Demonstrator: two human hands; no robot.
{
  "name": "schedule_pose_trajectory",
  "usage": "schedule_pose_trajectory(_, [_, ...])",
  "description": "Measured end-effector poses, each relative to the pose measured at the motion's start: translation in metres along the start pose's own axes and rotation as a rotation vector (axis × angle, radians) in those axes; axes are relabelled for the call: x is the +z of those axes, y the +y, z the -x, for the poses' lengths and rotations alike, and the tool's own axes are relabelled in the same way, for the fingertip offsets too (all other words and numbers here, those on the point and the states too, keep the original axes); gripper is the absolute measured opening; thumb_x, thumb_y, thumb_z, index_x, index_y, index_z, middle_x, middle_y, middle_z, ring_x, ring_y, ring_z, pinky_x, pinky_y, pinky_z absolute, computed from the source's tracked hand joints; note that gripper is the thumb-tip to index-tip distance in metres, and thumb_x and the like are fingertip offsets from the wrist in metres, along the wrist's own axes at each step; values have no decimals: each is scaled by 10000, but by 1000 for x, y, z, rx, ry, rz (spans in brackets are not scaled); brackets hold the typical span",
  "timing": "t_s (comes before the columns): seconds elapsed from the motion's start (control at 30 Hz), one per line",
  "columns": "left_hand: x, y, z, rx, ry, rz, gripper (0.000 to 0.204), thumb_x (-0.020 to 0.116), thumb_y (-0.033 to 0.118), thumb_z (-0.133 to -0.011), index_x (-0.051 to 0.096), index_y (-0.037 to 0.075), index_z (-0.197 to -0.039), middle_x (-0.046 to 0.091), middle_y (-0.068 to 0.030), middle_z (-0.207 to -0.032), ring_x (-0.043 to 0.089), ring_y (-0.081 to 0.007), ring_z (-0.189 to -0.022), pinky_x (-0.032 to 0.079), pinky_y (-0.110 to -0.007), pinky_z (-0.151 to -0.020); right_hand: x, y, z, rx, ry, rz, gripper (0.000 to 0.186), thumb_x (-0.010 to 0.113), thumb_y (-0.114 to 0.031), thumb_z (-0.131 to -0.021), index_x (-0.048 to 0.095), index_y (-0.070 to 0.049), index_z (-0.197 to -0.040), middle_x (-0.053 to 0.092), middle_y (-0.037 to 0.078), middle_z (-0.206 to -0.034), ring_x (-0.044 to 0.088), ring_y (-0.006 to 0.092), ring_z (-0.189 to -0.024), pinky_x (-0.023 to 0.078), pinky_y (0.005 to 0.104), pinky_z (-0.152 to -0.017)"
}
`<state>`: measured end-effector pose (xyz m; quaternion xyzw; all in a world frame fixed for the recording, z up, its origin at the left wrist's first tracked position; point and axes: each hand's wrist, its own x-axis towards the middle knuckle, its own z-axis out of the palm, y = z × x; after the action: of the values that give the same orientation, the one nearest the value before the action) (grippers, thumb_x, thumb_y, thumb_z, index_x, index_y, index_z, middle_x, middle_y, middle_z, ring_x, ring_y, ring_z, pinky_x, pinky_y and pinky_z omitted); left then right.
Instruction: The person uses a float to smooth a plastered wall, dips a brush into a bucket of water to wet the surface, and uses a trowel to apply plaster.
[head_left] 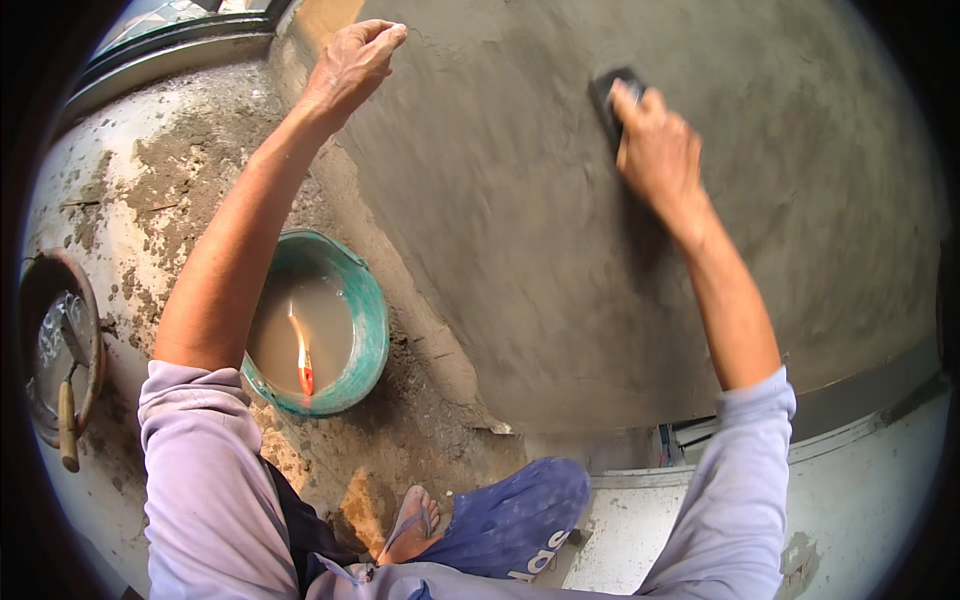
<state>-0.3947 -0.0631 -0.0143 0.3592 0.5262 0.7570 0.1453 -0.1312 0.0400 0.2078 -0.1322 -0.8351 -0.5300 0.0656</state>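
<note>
My right hand point(660, 150) grips a dark plastering float point(612, 105) at the upper right. The float is pressed to, or held close against, a broad stretch of wet grey plaster point(500, 260); hand and float are slightly blurred. At the upper left my left hand point(352, 68) is raised near the plaster's left edge, its fingers curled and pinched together. Whatever they might hold is hidden. Below my left forearm stands a green bucket point(374, 335) of murky water, with a slim red-and-pale handle point(305, 365) sticking up in it.
A round tub point(92, 300) at far left holds a trowel with a wooden handle point(67, 425). Mortar splashes point(190, 160) cover the pale surface behind. A ledge point(420, 330) edges the plaster. My sandalled foot point(413, 520) and blue-clad knee point(530, 510) are below.
</note>
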Motion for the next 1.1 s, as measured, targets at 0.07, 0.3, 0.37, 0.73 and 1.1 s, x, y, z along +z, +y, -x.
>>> schedule_pose_trajectory(0.07, [5,-3,2,-17,-37,9,580,543,517,-973,640,41,-1290,667,-115,-1177,647,-190,-917,511,-357,-838,-1,4,-23,84,1,20,484,575,-21,-826,604,-124,-1298,636,161,-1018,685,376,-787,569,488,-631])
schedule_pose_trajectory(0.3, [-14,-10,-9,-14,47,55,552,546,501,-973,647,59,-1288,661,-101,-1181,630,-177,-916,502,-338,-847,-12,-19,39,-50,-157,16,568,597,-8,-814,596,-185,-1354,605,131,-1035,677,357,-827,579,487,-698])
schedule_pose_trajectory(0.37, [-2,-7,-3,-31,12,68,538,550,486,-972,647,64,-1292,659,-98,-1198,625,-172,-906,505,-325,-798,-12,12,-10,94,12,37,464,591,-57,-853,616,-166,-1303,621,138,-1010,676,353,-770,576,471,-652])
schedule_pose_trajectory(0.73, [-48,-10,-17,108,38,-7,583,567,530,-966,652,42,-1276,660,-73,-1162,608,-130,-877,459,-274,-685,-9,-205,82,-111,-919,-950,453,722,-257,-807,686,-142,-1244,704,172,-1072,684,334,-998,562,431,-851])
schedule_pose_trajectory(1.1, [-29,21,-3,56,-10,-14,560,611,491,-954,650,37,-1279,670,-57,-1076,607,-127,-868,464,-280,-686,23,-372,102,-347,-771,-822,117,718,-123,-725,765,-102,-830,743,121,-876,730,314,-835,571,438,-712])
